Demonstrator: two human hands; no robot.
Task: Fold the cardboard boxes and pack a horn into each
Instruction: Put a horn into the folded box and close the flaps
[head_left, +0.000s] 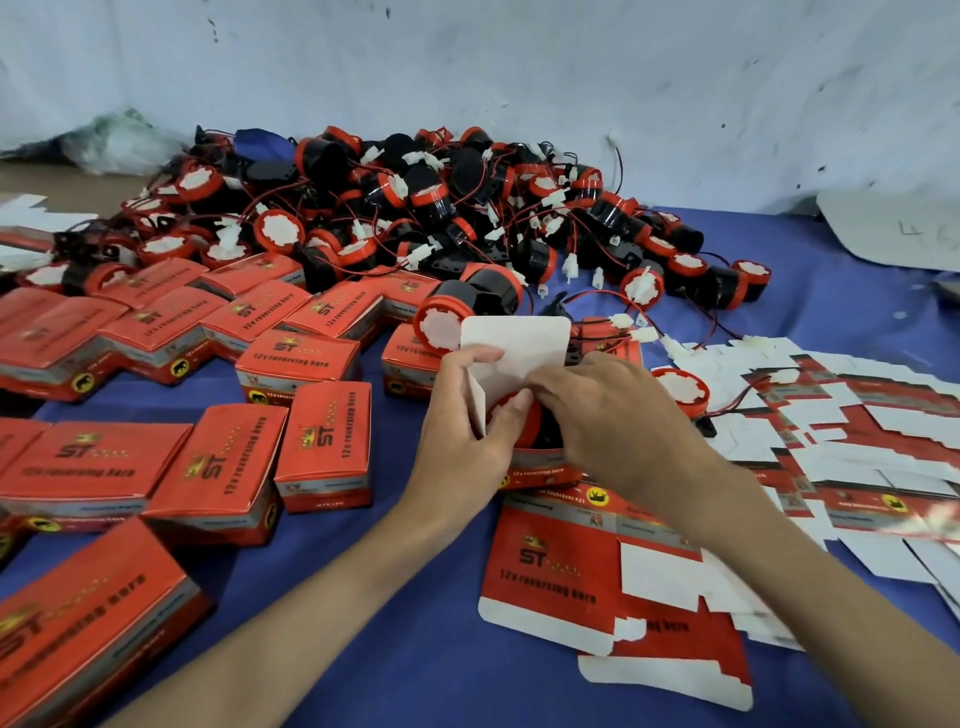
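Packing step: L hand (467, 415) grips the open box (540, 470) by its side flap, R hand (613, 415) curls on the horn (525, 434) half inside, so next, I reckon, push it home & tuck the lid (514, 343).

The folded red boxes (322, 447) read "ST" and "12v reversing horn"; the flat box blank (550, 566) likewise

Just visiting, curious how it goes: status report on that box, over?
Left hand holds open box, lid flap up. Right hand grips horn, partly inside. Nothing in the way.
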